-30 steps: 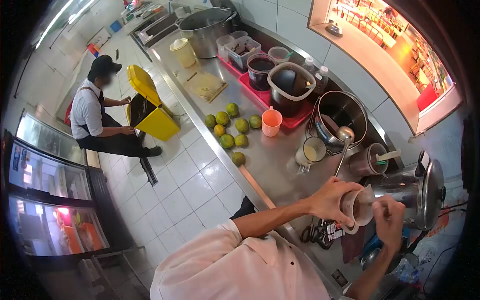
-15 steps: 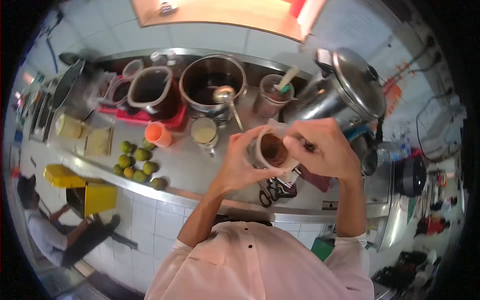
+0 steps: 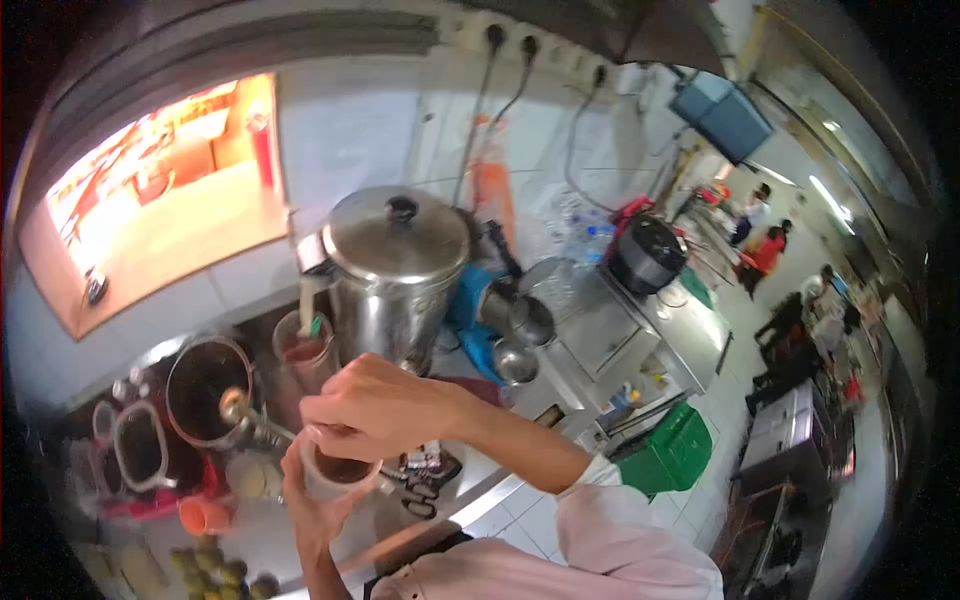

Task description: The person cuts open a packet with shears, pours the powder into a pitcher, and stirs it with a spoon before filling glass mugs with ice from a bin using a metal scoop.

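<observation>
A clear cup with brown contents (image 3: 343, 468) is held over the steel counter. My left hand (image 3: 312, 505) wraps round its left side. Over the cup's rim is my right hand (image 3: 385, 408), its fingers pressed together; what they hold, if anything, is hidden. Just behind the hands stands a pitcher of brownish liquid (image 3: 305, 350) with a light handle sticking out. To the left, a ladle (image 3: 234, 404) rests in a steel pot of dark liquid (image 3: 205, 385). Scissors (image 3: 418, 498) lie right of the cup.
A large lidded steel pot (image 3: 392, 270) stands behind the hands. Steel jugs (image 3: 518, 318) and a black cooker (image 3: 648, 255) are to the right, above a green bin (image 3: 668, 450). An orange cup (image 3: 204, 516) and green fruits (image 3: 208, 568) sit at lower left. Several people are far right.
The view has swung to the right, showing more of the kitchen and far people. The cup and both hands now appear lower left, with my right hand still at the cup's rim.
</observation>
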Demonstrator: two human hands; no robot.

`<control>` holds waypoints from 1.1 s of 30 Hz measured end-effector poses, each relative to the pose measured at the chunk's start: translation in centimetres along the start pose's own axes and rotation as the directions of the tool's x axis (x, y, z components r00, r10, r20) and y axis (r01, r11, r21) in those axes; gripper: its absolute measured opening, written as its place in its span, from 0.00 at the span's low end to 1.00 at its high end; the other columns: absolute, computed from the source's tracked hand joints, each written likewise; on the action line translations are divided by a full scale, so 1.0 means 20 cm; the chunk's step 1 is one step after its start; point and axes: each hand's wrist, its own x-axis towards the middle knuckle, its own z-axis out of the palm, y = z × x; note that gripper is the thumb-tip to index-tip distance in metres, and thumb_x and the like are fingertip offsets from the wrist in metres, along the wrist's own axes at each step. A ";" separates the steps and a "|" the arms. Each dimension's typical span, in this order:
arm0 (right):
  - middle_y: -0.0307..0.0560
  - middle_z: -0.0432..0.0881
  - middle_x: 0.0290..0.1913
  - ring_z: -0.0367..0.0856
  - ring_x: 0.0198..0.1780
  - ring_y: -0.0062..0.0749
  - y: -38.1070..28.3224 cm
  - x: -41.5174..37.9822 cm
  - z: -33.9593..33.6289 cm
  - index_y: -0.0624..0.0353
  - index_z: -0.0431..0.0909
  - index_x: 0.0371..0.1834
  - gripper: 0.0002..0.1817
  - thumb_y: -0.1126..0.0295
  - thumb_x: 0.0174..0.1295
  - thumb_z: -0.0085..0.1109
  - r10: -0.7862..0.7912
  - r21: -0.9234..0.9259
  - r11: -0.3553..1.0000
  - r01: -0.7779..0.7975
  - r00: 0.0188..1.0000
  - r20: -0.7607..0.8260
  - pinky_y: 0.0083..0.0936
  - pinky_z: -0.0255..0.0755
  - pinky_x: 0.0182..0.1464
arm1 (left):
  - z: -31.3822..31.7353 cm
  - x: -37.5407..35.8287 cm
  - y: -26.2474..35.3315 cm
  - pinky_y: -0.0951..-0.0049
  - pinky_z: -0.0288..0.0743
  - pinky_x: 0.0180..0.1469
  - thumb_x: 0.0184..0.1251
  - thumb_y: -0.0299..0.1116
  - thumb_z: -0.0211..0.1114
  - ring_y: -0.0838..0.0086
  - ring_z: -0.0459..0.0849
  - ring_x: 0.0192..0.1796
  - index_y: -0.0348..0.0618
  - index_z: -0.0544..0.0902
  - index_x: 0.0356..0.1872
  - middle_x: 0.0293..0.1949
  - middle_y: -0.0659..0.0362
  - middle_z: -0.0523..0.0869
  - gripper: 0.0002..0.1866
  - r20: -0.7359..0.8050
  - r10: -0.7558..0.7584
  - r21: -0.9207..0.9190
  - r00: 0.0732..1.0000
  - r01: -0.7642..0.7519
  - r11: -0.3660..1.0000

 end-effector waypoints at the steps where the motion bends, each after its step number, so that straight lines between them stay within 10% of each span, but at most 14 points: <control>1: 0.57 0.79 0.22 0.81 0.28 0.59 0.01 -0.01 -0.01 0.60 0.74 0.25 0.14 0.63 0.63 0.59 0.017 -0.064 0.998 -0.013 0.998 0.064 0.48 0.73 0.30 | 0.01 0.00 -0.02 0.59 0.73 0.70 0.38 0.34 0.90 0.62 0.80 0.66 0.38 0.74 0.70 0.64 0.52 0.79 0.51 0.020 0.010 -0.072 1.000 -0.009 0.997; 11: 0.57 0.80 0.21 0.82 0.29 0.60 0.03 -0.11 0.02 0.60 0.78 0.28 0.14 0.61 0.63 0.57 -0.019 -0.015 1.000 0.023 0.977 0.214 0.50 0.76 0.33 | 0.01 0.01 -0.08 0.61 0.72 0.71 0.40 0.29 0.89 0.66 0.78 0.66 0.35 0.68 0.72 0.63 0.55 0.79 0.54 0.115 0.005 -0.269 0.993 0.026 0.963; 18: 0.57 0.83 0.24 0.84 0.30 0.58 0.01 -0.08 -0.01 0.59 0.82 0.25 0.14 0.60 0.60 0.60 0.027 -0.048 0.999 -0.023 0.996 0.084 0.50 0.77 0.35 | 0.02 0.03 0.04 0.63 0.75 0.68 0.41 0.27 0.87 0.66 0.82 0.63 0.38 0.76 0.66 0.59 0.55 0.83 0.44 0.082 0.052 -0.045 0.995 -0.048 0.998; 19: 0.56 0.84 0.26 0.84 0.30 0.57 -0.03 -0.06 0.03 0.58 0.81 0.26 0.14 0.60 0.61 0.60 -0.028 0.044 0.999 0.022 0.990 0.139 0.48 0.77 0.35 | 0.03 0.03 0.15 0.63 0.76 0.66 0.42 0.29 0.87 0.67 0.84 0.60 0.39 0.81 0.60 0.55 0.55 0.85 0.38 0.094 -0.187 -0.055 0.978 0.192 0.980; 21: 0.53 0.85 0.29 0.85 0.30 0.54 0.03 -0.01 0.18 0.57 0.83 0.28 0.12 0.60 0.63 0.62 -0.147 0.155 0.976 0.151 0.988 -0.036 0.46 0.78 0.35 | -0.05 0.00 0.05 0.64 0.79 0.62 0.41 0.33 0.88 0.69 0.86 0.53 0.40 0.84 0.58 0.52 0.56 0.88 0.37 0.057 0.118 0.240 0.991 -0.128 0.962; 23: 0.54 0.83 0.28 0.84 0.29 0.48 0.01 0.04 0.15 0.61 0.85 0.31 0.10 0.64 0.64 0.65 0.024 -0.004 1.000 -0.024 0.998 -0.056 0.41 0.76 0.33 | -0.08 -0.02 0.17 0.61 0.70 0.70 0.39 0.43 0.90 0.66 0.81 0.63 0.44 0.82 0.66 0.61 0.57 0.86 0.46 0.052 -0.089 -0.224 0.995 0.098 0.970; 25: 0.53 0.81 0.26 0.83 0.28 0.49 -0.03 0.08 0.10 0.63 0.83 0.32 0.10 0.66 0.65 0.67 0.104 0.043 0.992 -0.115 0.974 0.200 0.38 0.75 0.32 | -0.17 -0.11 -0.01 0.61 0.64 0.72 0.38 0.47 0.91 0.67 0.78 0.65 0.44 0.79 0.69 0.62 0.59 0.86 0.50 -0.054 0.094 0.097 0.994 -0.089 0.991; 33: 0.47 0.76 0.23 0.73 0.22 0.36 -0.20 0.42 0.34 0.65 0.83 0.32 0.10 0.70 0.69 0.65 -0.169 0.214 0.968 0.134 0.973 0.157 0.31 0.67 0.27 | -0.47 -0.28 0.06 0.63 0.60 0.69 0.36 0.50 0.91 0.68 0.80 0.63 0.44 0.77 0.73 0.63 0.60 0.86 0.56 -0.258 0.226 0.215 0.939 -0.172 0.961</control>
